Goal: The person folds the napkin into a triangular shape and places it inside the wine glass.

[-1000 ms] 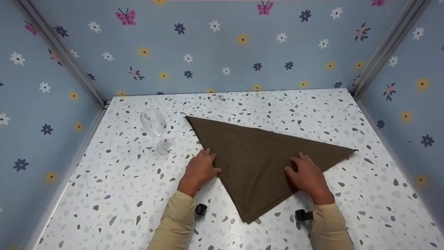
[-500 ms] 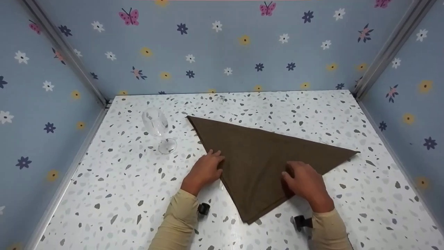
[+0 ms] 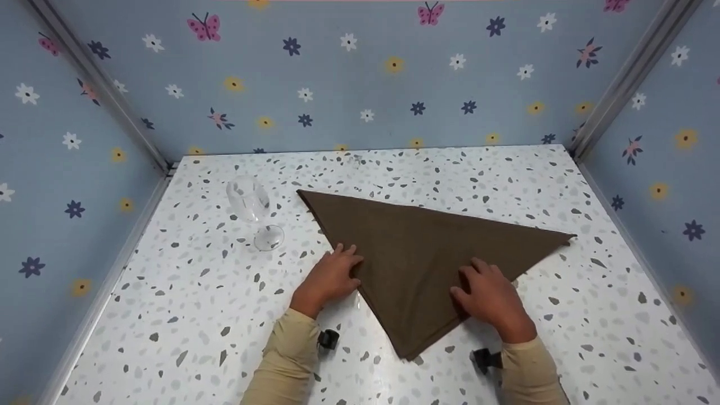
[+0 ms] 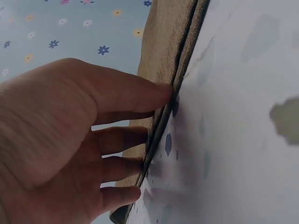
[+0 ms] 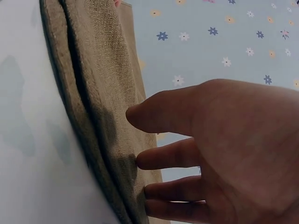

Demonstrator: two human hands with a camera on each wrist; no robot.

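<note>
A brown cloth napkin (image 3: 394,242), folded into a layered triangle, lies flat with one corner pointing at the person. My left hand (image 3: 329,278) rests along its left edge, fingertips on the fabric and thumb at the rim. In the left wrist view, those fingers (image 4: 119,168) are nearly straight against the stacked layers. Near the lower right edge, my right hand (image 3: 489,295) touches the top of the napkin with loosely bent fingers. The right wrist view has the thumb (image 5: 154,112) and the other fingertips spread apart on the cloth, with no fold pinched between them.
A clear stemmed glass (image 3: 249,199) lies on the speckled white table (image 3: 185,298), left of the napkin. Blue flowered panels (image 3: 360,73) wall in the back and both sides. Each wrist carries a small black camera (image 3: 328,339).
The napkin has turned slightly counterclockwise: its right corner rose and its near corner shifted right. My right hand slid a little left and nearer. The left fingers moved slightly further onto the cloth.
</note>
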